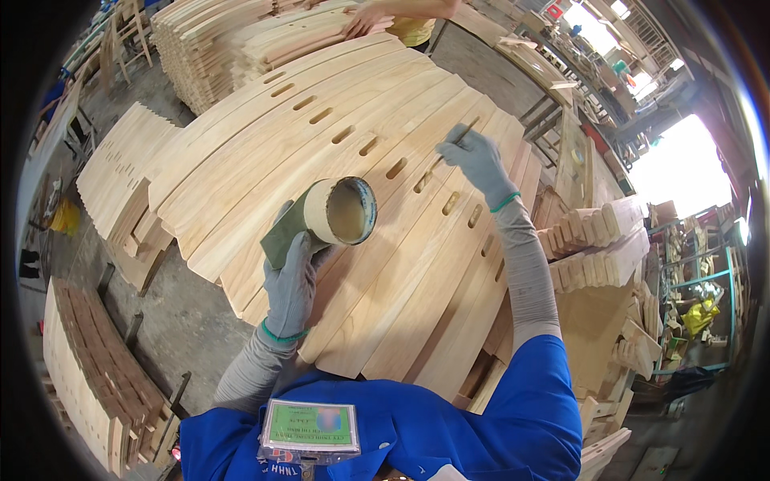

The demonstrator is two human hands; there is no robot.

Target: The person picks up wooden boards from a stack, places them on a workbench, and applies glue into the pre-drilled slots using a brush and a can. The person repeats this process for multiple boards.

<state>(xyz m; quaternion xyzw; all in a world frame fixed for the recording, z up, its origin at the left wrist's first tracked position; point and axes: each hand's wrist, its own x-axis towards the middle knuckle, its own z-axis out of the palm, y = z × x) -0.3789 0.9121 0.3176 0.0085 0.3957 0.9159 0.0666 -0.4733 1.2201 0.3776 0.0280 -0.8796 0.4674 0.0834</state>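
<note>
My left hand, in a grey glove with a green cuff, grips a round cup tilted toward me, holding a beige, milky liquid. Against the cup, in the same hand, is a flat dark-green piece whose kind I cannot make out. My right hand, gloved alike, is closed around a thin stick. The stick's lower end is at or just above a slot in one of the curved wooden slats. Several slats lie side by side beneath both hands, each with oval slots.
Another person's hand rests on stacked slats at the far side. More slats are piled at the left and lower left. Notched wooden parts stand at the right, near a blue-green rack.
</note>
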